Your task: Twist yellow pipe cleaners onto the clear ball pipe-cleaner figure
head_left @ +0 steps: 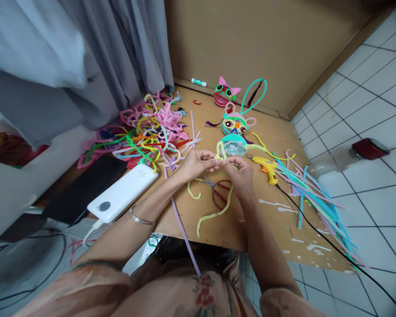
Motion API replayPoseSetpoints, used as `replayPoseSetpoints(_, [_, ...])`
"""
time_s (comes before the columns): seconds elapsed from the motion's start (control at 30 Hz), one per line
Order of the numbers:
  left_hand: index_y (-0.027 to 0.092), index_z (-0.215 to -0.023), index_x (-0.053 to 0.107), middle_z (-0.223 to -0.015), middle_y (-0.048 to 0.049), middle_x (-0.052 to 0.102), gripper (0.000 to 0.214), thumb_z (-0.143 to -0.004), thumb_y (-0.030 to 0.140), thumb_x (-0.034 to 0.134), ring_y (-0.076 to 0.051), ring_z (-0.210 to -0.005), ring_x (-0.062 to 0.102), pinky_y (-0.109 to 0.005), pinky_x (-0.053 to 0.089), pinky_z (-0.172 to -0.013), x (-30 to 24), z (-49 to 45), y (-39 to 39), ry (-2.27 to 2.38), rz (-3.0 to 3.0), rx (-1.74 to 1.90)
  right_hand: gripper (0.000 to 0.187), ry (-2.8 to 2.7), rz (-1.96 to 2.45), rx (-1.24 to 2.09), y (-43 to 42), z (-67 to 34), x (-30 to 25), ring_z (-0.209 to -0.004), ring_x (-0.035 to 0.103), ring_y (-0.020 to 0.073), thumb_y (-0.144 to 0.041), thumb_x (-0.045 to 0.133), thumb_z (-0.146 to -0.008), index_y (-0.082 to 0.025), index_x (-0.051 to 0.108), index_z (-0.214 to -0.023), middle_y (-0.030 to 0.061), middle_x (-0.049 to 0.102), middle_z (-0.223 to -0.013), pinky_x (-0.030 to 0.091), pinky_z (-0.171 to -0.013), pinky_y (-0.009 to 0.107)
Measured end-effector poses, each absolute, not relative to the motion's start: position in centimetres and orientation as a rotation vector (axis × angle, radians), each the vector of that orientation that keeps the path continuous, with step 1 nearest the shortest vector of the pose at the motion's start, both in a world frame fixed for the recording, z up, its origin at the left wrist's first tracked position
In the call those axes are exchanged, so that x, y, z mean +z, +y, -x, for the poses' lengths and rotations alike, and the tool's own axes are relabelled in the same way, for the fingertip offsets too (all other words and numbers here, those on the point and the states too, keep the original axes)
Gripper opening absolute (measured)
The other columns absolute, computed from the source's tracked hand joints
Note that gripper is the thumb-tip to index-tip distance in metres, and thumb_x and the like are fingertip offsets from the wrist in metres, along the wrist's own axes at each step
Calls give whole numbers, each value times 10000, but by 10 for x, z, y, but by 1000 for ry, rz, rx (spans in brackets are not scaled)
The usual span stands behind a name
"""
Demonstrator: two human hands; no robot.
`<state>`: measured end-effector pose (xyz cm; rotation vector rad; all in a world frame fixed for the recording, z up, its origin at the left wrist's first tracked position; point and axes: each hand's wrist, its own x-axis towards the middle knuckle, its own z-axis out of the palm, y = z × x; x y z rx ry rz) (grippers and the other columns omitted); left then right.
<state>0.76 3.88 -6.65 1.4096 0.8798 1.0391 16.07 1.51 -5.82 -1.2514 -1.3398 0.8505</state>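
My left hand [198, 164] and my right hand [240, 171] meet above a brown board [251, 220], both pinching a yellow-green pipe cleaner [214, 215] that hangs down and curls over the board. Its upper end loops by my left fingertips next to a round teal-rimmed clear piece [233, 146]. Red-handled scissors [219, 191] lie under my hands. A yellow glue gun [266, 168] rests just right of my right hand.
A tangled pile of coloured pipe cleaners [148, 132] lies at left, straight ones [312, 189] at right. Two pipe-cleaner faces [235, 123] [223, 93] and a glue stick [198, 82] sit behind. A white power bank [123, 191] and black phone [86, 187] lie left; a red-lidded jar [366, 149] on tiles.
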Motion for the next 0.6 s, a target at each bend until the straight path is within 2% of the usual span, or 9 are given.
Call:
replayPoseSetpoints(0.23, [120, -726, 665, -653, -18, 659, 356, -678, 466, 737, -91, -560, 556, -232, 453, -592, -68, -9, 39, 869, -1416, 1090, 178, -1205, 1243, 931, 13, -154, -63, -499, 420, 78, -332, 646, -679, -175, 589, -616, -54, 530, -532, 354, -528, 231])
replayPoseSetpoints(0.43, [120, -692, 650, -643, -18, 654, 410, -639, 512, 760, -83, -549, 551, -223, 451, -584, -66, -9, 40, 836, -1337, 1109, 176, -1255, 1129, 970, 11, -153, -64, -545, 486, 93, -345, 637, -745, -182, 607, -687, -41, 563, -576, 396, -570, 236])
replayPoseSetpoints(0.6, [121, -669, 614, -627, -17, 652, 442, -599, 520, 790, -75, -531, 541, -211, 448, -564, -66, -12, 39, 812, -1268, 1125, 173, -1194, 1138, 905, 5, -145, -66, -499, 449, 76, -351, 599, -802, -191, 581, -738, -50, 557, -586, 393, -537, 220])
